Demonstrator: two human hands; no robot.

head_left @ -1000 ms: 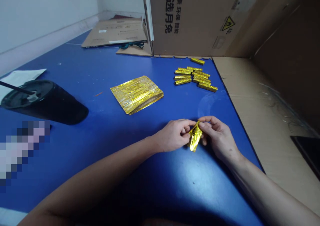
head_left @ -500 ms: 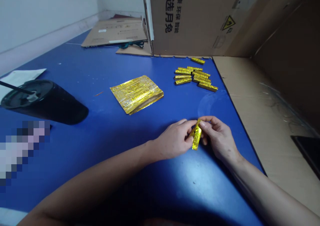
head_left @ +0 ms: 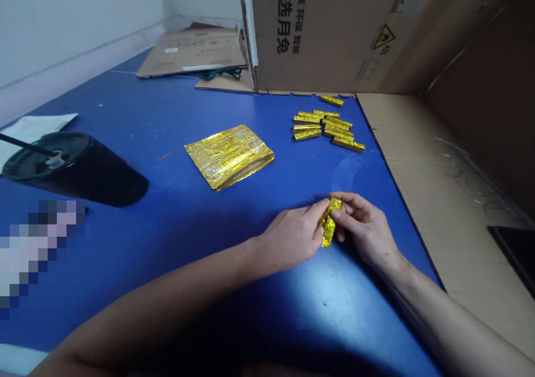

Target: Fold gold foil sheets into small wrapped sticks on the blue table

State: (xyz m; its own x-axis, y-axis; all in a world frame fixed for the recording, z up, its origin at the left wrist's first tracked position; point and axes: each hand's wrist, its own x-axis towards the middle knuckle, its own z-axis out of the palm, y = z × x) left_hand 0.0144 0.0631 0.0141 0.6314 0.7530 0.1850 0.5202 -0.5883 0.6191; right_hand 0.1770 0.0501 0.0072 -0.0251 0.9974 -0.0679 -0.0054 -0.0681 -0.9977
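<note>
Left hand (head_left: 290, 240) and right hand (head_left: 365, 226) closed, both pinching one folded gold foil strip (head_left: 329, 224) over the blue tabletop (head_left: 167, 243). Beyond them: about ten folded strips (head_left: 336, 123) in a loose cluster, one flat foil stack (head_left: 229, 157). Cardboard box (head_left: 334, 43) shows Chinese print, one yellow warning triangle (head_left: 383, 36).

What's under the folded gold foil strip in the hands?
The blue tabletop lies below the folded gold foil strip, pinched between the left hand and the right hand; the patch right beneath it is hidden.
</note>
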